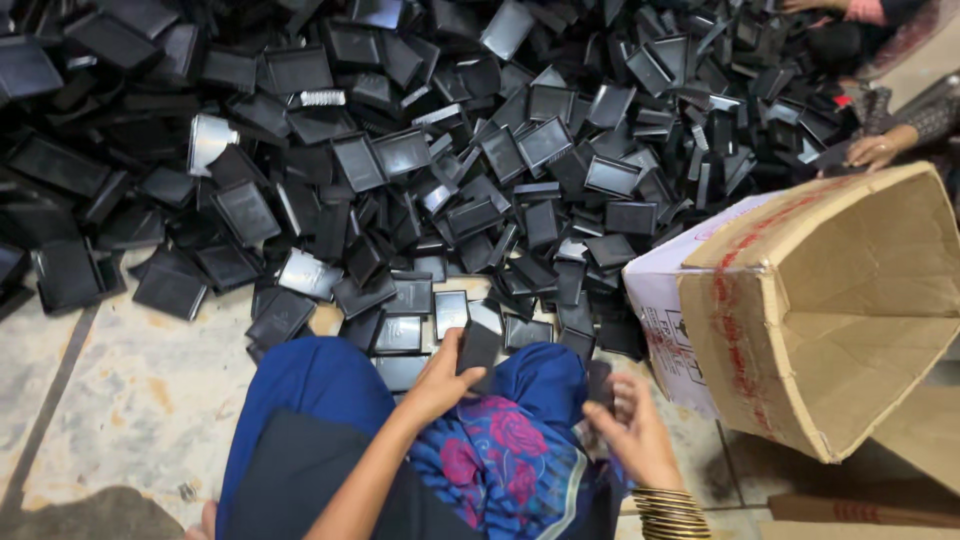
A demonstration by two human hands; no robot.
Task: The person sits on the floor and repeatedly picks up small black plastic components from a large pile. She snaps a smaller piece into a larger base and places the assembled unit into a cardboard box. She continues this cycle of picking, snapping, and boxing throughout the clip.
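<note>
Two hands work beside the tilted cardboard box [820,310]: left hand [440,378] closed on a black plastic tray [479,347], right hand [632,425] blurred, grip unreadable; tray pile [420,150] heaped beyond box for reach.

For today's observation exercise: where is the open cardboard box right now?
In the head view the cardboard box lies tipped on its side at the right, beside the pile of black plastic trays, just beyond the person's right hand.

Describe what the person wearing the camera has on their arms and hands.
Both forearms are bare, with no sleeves reaching them. The right hand has a thick stack of thin gold-coloured bangles at the wrist. The left hand wears no bangle or watch that shows. No rings can be made out on either hand.
</note>
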